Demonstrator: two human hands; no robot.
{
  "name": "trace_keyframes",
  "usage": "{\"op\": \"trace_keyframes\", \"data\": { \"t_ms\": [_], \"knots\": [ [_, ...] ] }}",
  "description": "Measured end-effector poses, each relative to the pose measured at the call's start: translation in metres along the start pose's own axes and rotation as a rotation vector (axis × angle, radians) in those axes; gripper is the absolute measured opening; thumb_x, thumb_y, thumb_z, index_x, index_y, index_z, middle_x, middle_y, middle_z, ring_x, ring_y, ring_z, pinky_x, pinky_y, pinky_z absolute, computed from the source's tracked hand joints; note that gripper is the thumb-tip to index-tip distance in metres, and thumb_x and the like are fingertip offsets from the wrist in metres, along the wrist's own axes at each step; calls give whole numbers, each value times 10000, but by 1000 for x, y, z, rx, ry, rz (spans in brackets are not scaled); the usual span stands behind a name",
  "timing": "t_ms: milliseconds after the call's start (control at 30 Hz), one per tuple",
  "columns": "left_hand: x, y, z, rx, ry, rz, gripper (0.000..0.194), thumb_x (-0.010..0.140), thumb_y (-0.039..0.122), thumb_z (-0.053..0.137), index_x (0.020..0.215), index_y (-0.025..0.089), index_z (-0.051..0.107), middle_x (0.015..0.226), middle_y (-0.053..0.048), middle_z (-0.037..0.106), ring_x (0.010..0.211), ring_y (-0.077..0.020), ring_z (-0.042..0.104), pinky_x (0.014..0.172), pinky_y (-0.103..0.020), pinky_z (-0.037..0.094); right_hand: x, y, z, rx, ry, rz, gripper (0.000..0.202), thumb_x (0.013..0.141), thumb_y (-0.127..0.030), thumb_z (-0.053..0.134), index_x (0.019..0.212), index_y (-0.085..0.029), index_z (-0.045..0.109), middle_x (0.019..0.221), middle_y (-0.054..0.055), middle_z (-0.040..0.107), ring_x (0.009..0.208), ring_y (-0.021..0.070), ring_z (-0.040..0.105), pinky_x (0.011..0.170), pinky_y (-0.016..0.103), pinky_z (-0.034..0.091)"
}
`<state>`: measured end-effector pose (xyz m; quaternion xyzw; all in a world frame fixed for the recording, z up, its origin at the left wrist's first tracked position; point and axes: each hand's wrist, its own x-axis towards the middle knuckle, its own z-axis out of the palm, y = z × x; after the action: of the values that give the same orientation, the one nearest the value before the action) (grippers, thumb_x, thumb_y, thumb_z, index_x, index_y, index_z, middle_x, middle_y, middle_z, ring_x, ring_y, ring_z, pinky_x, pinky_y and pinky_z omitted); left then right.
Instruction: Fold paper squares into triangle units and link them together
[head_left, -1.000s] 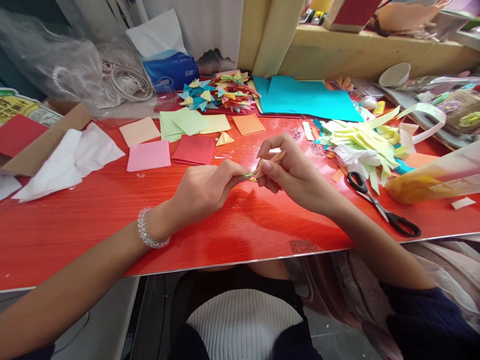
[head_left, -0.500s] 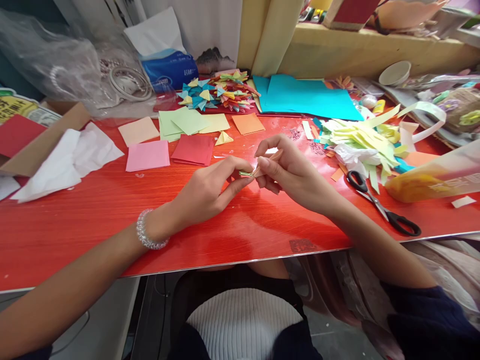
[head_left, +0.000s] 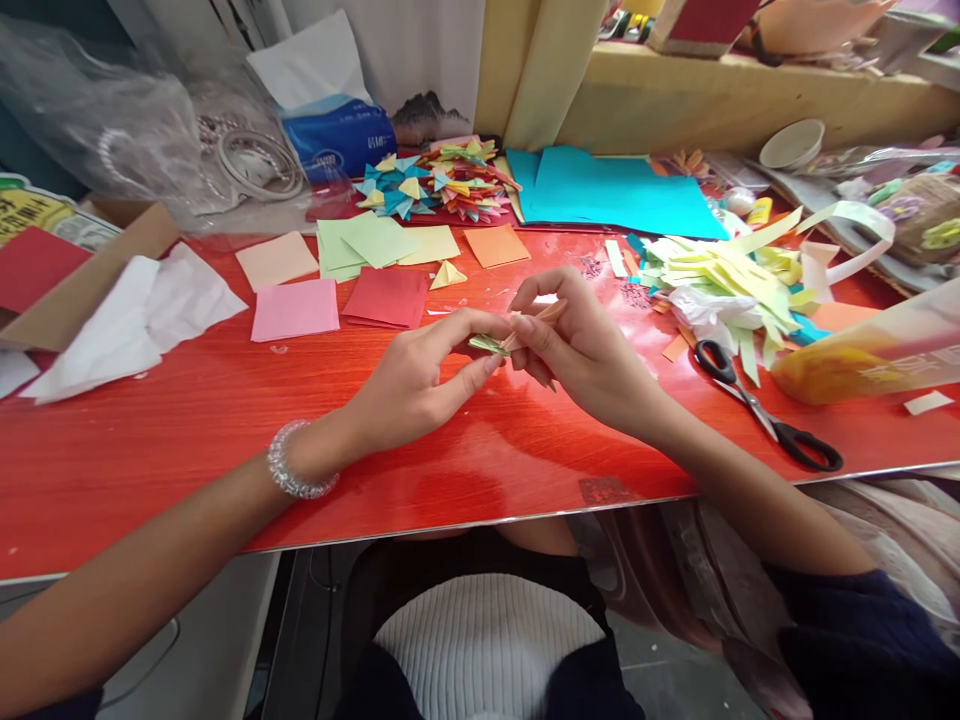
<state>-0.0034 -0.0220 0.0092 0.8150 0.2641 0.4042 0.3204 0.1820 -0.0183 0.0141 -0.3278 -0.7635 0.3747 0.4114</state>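
Over the middle of the red table, my left hand (head_left: 420, 385) and my right hand (head_left: 574, 335) meet at a small folded paper piece (head_left: 488, 344), pale green at its left end and peach toward the right. My left thumb and forefinger close around the green end. The right fingers pinch the peach part, and much of it is hidden behind them. Beyond my hands lie a small yellow folded triangle (head_left: 448, 274), a red paper stack (head_left: 385, 297), pink squares (head_left: 295, 310), light green squares (head_left: 367, 245) and orange squares (head_left: 496, 246).
Black-handled scissors (head_left: 765, 405) rest to the right, beside a heap of paper strips (head_left: 720, 285) and a bottle (head_left: 870, 345). Blue sheets (head_left: 615, 195) and a pile of folded pieces (head_left: 439, 185) lie at the back. Crumpled tissue (head_left: 142, 315) and a cardboard box (head_left: 97, 270) are left.
My left thumb and forefinger have parted a little, and more of the green end shows between them. The right hand has hardly moved.
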Motion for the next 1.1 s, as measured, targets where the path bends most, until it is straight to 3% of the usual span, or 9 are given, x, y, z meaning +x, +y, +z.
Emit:
{"op": "trace_keyframes", "data": {
  "t_ms": [400, 600, 733, 867, 1100],
  "knots": [
    [-1, -5, 0, -56, 3, -82, 310, 871, 163, 526, 1177, 205, 556, 1165, -55, 639, 1083, -183, 613, 929, -332, 541, -1, 2, 0, -180, 37, -85, 143, 927, -353, 473, 982, -236, 410, 686, -31, 498, 637, 118, 549, 515, 253, 474],
    [4, 1, -4, -115, 63, -102, 303, 857, 109, 529, 1140, 203, 582, 1168, -54, 643, 1106, -191, 607, 916, -321, 560, -3, -5, -3, -282, 101, -210, 192, 913, -354, 490, 1046, -239, 415, 917, 27, 534, 734, 125, 575, 593, 280, 526],
    [5, 3, -5, -94, 77, -101, 297, 863, 98, 516, 1131, 203, 589, 1157, -54, 651, 1096, -200, 616, 891, -337, 578, -4, -11, -6, -323, 124, -286, 170, 933, -292, 447, 1085, -243, 389, 969, 49, 537, 833, 153, 592, 711, 351, 546],
    [5, 4, -5, -98, 91, -103, 306, 869, 98, 510, 1146, 204, 584, 1163, -55, 651, 1111, -213, 611, 897, -358, 579, -6, -15, -8, -396, 155, -271, 197, 913, -227, 494, 1091, -259, 417, 1050, 58, 562, 951, 185, 615, 806, 381, 539],
    [5, 5, -5, -31, 84, -62, 327, 871, 96, 518, 1179, 195, 567, 1208, -69, 636, 1124, -218, 604, 907, -346, 575, -6, -20, -11, -379, 206, -259, 162, 867, -223, 592, 1018, -233, 536, 991, 38, 642, 954, 193, 625, 770, 371, 542]
  ]
}}
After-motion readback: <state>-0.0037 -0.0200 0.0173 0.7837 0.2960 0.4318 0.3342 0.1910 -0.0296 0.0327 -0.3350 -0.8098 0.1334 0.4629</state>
